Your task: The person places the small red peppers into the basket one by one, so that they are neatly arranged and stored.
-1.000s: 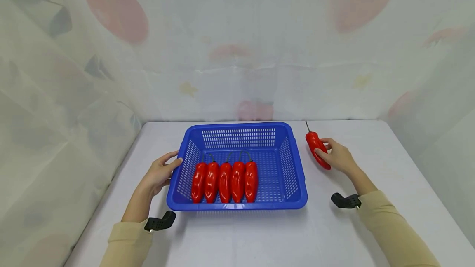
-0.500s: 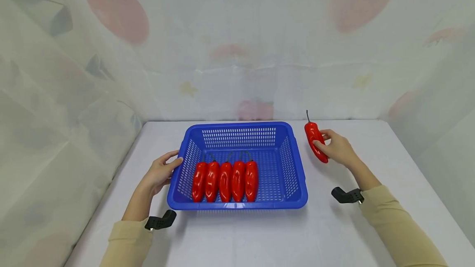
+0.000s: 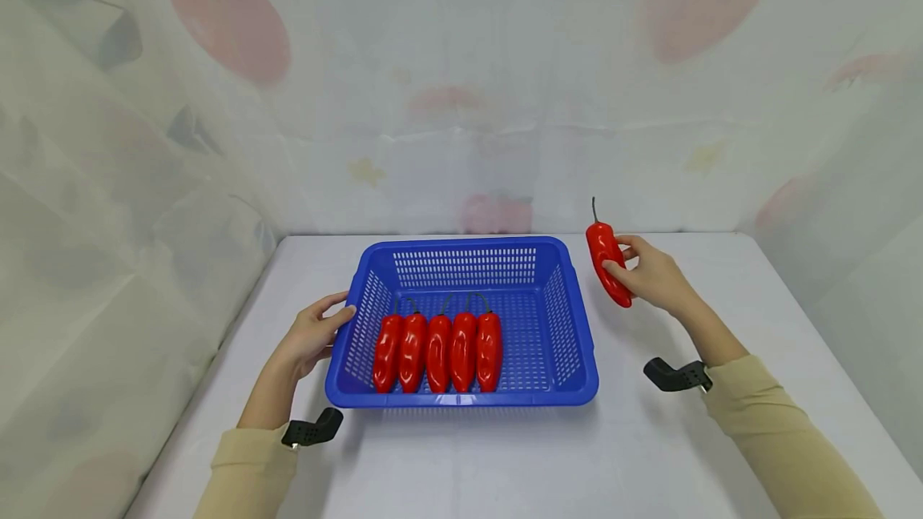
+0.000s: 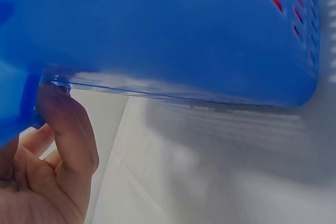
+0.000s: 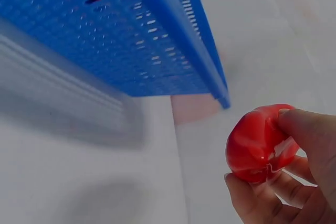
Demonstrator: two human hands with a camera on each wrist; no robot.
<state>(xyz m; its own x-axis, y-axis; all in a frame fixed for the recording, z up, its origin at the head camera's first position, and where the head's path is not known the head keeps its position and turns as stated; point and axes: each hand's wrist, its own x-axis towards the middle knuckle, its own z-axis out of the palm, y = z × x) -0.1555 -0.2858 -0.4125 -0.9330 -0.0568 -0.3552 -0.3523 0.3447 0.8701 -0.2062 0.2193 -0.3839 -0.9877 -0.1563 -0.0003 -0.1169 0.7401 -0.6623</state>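
A blue plastic basket [image 3: 461, 400] with slotted walls sits at the middle of the head view. Several red chili peppers [image 3: 438, 352] lie side by side in its left and middle part, stems pointing to the back. My left hand [image 3: 312, 336] grips the basket's left rim, thumb on top and fingers beneath; the left wrist view shows those fingers [image 4: 73, 135] curled under it. To the right of the basket, my right hand [image 3: 652, 272] pinches another red chili pepper [image 3: 607, 263] between thumb and fingers, stem upward. In the right wrist view this pepper [image 5: 257, 142] is seen end-on, raised off the table.
A white-covered table [image 3: 519, 463] lies beneath everything. Patterned cloth [image 3: 461, 86] hangs behind it and along both sides. Black wrist cameras [image 3: 313, 428] are strapped at both sleeves. The basket's right wall [image 5: 173, 35] stands just left of the held pepper.
My right hand has moved up and slightly left with the held chili pepper, which has tilted more upright. The left hand and the basket have stayed nearly still.
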